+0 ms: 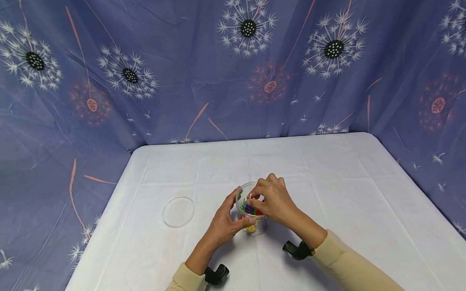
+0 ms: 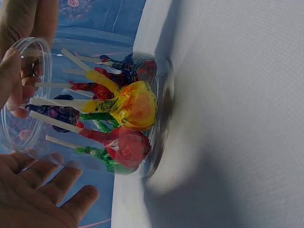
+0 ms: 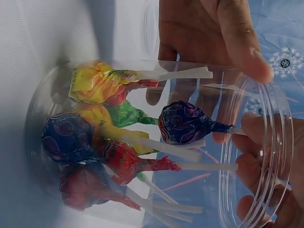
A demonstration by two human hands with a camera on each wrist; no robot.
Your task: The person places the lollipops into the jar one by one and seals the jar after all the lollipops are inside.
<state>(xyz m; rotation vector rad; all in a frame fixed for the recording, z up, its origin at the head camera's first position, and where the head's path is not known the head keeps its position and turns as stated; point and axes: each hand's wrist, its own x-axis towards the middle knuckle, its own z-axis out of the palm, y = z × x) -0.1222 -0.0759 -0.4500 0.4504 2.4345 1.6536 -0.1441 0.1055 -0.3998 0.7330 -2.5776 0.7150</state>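
Your left hand (image 1: 224,224) is curled around the side of the clear plastic jar (image 1: 254,229), thumb on the near wall and fingers wrapped behind it, so it grips the jar upright on the white worktop (image 1: 336,193). The jar stands near the middle of the worktop, a little toward you, with its mouth open at the top. Your right hand (image 1: 272,200) sits over that mouth with the fingers bent down into the opening; in the right wrist view its fingertips (image 3: 249,126) pinch the stick of a purple lollipop (image 3: 183,122), which hangs just inside the rim, above the others.

The rest of the lollipops (image 2: 123,118) lie heaped in the bottom of the jar, heads down and white sticks pointing up toward the mouth: a yellow one (image 2: 135,105) and a red one (image 2: 126,145) press against the wall nearest the left wrist camera, with green, blue and more red wrappers packed behind them.

The jar's round clear lid (image 1: 179,211) lies flat on the worktop to your left, well apart from the jar and from both hands. A blue cloth printed with dandelion heads (image 1: 247,27) hangs behind and to both sides of the worktop
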